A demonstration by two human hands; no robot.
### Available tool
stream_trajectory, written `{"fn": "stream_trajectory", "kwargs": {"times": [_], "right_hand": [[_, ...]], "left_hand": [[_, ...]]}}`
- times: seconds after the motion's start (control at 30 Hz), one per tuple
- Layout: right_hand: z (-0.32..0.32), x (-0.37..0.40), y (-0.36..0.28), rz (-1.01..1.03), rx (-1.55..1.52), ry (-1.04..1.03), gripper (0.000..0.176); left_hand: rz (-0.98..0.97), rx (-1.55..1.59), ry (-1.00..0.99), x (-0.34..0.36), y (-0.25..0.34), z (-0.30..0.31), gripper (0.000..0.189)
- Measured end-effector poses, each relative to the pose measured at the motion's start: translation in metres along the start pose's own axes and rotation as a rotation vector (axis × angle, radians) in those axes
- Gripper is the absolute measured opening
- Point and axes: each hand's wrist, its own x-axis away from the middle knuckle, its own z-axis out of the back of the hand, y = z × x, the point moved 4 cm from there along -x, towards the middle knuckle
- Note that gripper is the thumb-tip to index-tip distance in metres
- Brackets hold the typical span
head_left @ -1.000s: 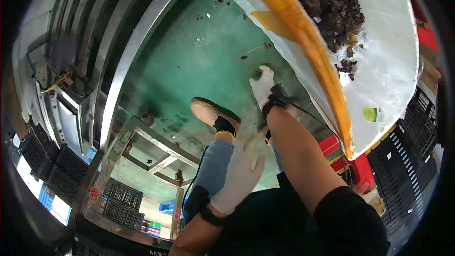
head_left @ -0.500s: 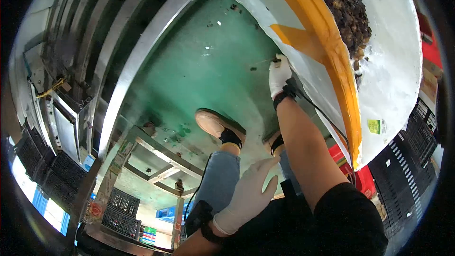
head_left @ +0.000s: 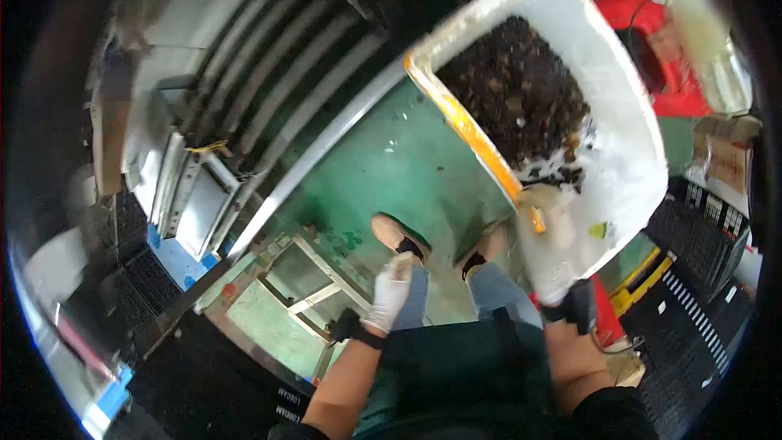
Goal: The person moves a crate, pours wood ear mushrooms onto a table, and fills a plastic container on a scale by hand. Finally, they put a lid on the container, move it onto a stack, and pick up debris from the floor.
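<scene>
A white foam box (head_left: 631,155) with orange tape along its near edge stands in front of me on the right. Inside lies a heap of dark brown, wet-looking pieces (head_left: 509,90), with a few loose ones near it. My right hand (head_left: 554,248), in a whitish glove, is over the box's near corner, its fingers smeared by motion; I cannot tell what it holds. My left hand (head_left: 393,289), also gloved, hangs above my leg, well apart from the box. Its fingers are curled together, their inner side hidden.
A metal rail (head_left: 326,143) and slatted rack run along the left of the green floor (head_left: 383,171). A wooden frame (head_left: 322,297) stands near my left leg. Black crates (head_left: 692,220) and a red object (head_left: 664,57) are at the right.
My right hand has come up from the floor beside the box to its near corner. My left hand has gone from spread fingers to curled. The view now takes in more of the box.
</scene>
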Motion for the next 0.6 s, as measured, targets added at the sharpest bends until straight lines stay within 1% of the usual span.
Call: {"fn": "stream_trajectory", "kwargs": {"times": [0.03, 0.1, 0.13, 0.17, 0.2, 0.23, 0.27, 0.3, 0.37, 0.43, 0.5, 0.57, 0.6], "right_hand": [[0.027, -0.016, 0.014, -0.035, 0.011, 0.017, 0.031], [0.055, -0.025, 0.057, 0.072, 0.373, -0.107, 0.037], [0.067, -0.003, 0.105, -0.124, 0.594, -0.248, 0.035], [0.082, 0.002, 0.102, -0.174, 0.622, -0.273, 0.031], [0.097, 0.006, 0.098, -0.223, 0.652, -0.301, 0.026], [0.116, 0.003, 0.066, -0.123, 0.502, -0.258, 0.020], [0.118, 0.010, 0.057, -0.202, 0.331, -0.286, 0.014], [0.121, 0.016, 0.049, -0.283, 0.166, -0.319, 0.012], [0.131, 0.026, -0.012, -0.148, 0.110, -0.403, 0.019], [0.124, 0.040, -0.062, -0.216, 0.214, -0.514, 0.025], [0.121, 0.046, -0.125, -0.024, 0.286, -0.543, 0.033], [0.112, 0.048, -0.171, 0.091, 0.254, -0.591, 0.035], [0.109, 0.048, -0.195, 0.116, 0.212, -0.563, 0.035]], "left_hand": [[-0.002, 0.049, 0.061, -0.003, 0.010, 0.023, 0.026], [0.073, 0.102, 0.071, 0.006, 0.029, 0.070, 0.030], [0.064, 0.201, 0.156, 0.017, 0.046, 0.094, 0.023], [-0.002, -0.093, 0.194, 0.026, 0.055, 0.115, 0.023], [-0.001, -0.013, 0.224, 0.036, 0.062, 0.130, 0.018], [0.013, 0.070, 0.246, 0.053, 0.066, 0.143, 0.016], [0.061, 0.075, 0.236, 0.069, 0.069, 0.155, 0.015], [0.110, 0.085, 0.216, 0.084, 0.071, 0.165, 0.017], [0.200, 0.093, 0.197, 0.110, 0.094, 0.176, 0.024], [0.280, 0.083, 0.205, 0.137, 0.137, 0.198, 0.031], [0.130, 0.039, 0.306, 0.147, 0.155, 0.215, 0.036], [0.005, -0.017, 0.378, 0.152, 0.187, 0.240, 0.038], [-0.045, 0.000, 0.415, 0.154, 0.203, 0.255, 0.039]]}}
